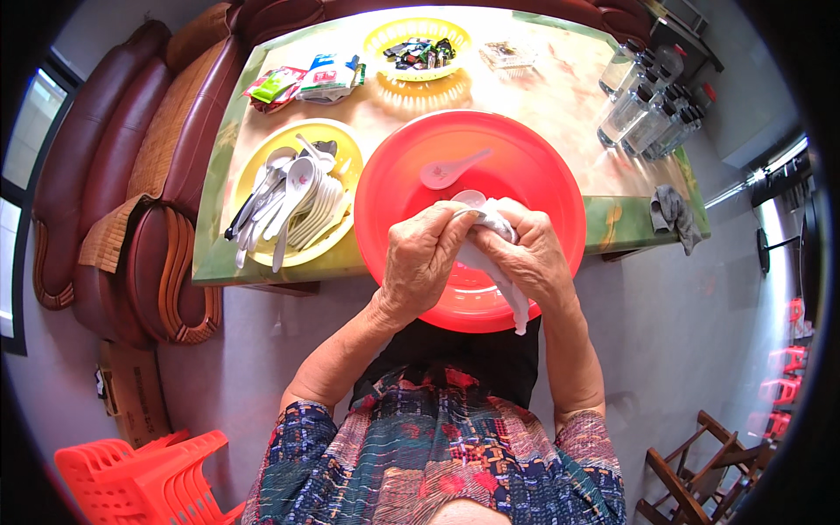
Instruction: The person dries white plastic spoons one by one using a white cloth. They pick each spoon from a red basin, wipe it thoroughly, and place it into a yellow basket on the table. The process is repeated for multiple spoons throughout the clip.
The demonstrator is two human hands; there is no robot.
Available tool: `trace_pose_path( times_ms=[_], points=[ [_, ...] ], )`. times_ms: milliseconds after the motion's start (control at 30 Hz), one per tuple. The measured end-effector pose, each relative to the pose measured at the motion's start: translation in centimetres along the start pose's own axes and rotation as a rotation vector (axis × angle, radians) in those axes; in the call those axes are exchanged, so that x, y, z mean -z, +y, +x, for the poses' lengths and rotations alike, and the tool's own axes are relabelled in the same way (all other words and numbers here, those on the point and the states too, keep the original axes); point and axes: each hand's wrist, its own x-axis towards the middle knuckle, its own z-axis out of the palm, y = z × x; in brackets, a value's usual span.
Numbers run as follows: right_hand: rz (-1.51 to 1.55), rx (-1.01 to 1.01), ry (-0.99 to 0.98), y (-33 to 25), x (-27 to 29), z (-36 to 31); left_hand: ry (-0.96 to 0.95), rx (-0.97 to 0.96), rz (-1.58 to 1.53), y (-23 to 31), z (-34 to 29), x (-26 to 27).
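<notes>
Over a big red basin, both my hands are close together. The fingers of my left hand pinch a white spoon, whose rounded end shows just beyond the fingertips; the rest of it is hidden. My right hand is closed on a white cloth, bunched between the fingers, with one end hanging over the basin's near rim. Another white spoon lies in the basin, past my hands. On the left, a yellow plate bears a pile of white spoons.
The basin sits at the table's near edge. Farther back are colourful packets, a yellow basket of small wrapped items and a clear pack. Several clear bottles and a grey cloth are right; red stools stand lower left.
</notes>
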Motion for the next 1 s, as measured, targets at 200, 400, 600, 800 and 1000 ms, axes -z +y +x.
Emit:
trace_pose_path(
  times_ms=[200, 400, 600, 800, 1000],
  points=[
    [0.16, -0.207, -0.091, 0.8, 0.4, -1.6, -0.007, 0.042, 0.008, -0.1, 0.0, 0.0],
    [0.082, -0.156, -0.131, 0.8, 1.3, -3.6, 0.083, 0.042, -0.012, -0.8, 0.5, 0.4],
    [-0.047, -0.04, -0.029, 0.8, 2.4, -5.2, 0.1, 0.102, 0.038, -1.9, 0.1, 1.3],
    [-0.166, 0.334, 0.411, -1.0, 1.3, -3.6, 0.034, 0.175, 0.042, -1.7, -0.8, 0.8],
    [-0.956, 0.631, 0.328, 0.4, -2.2, -1.6, 0.048, 0.232, -0.028, -1.4, -0.7, -0.7]
  ],
)
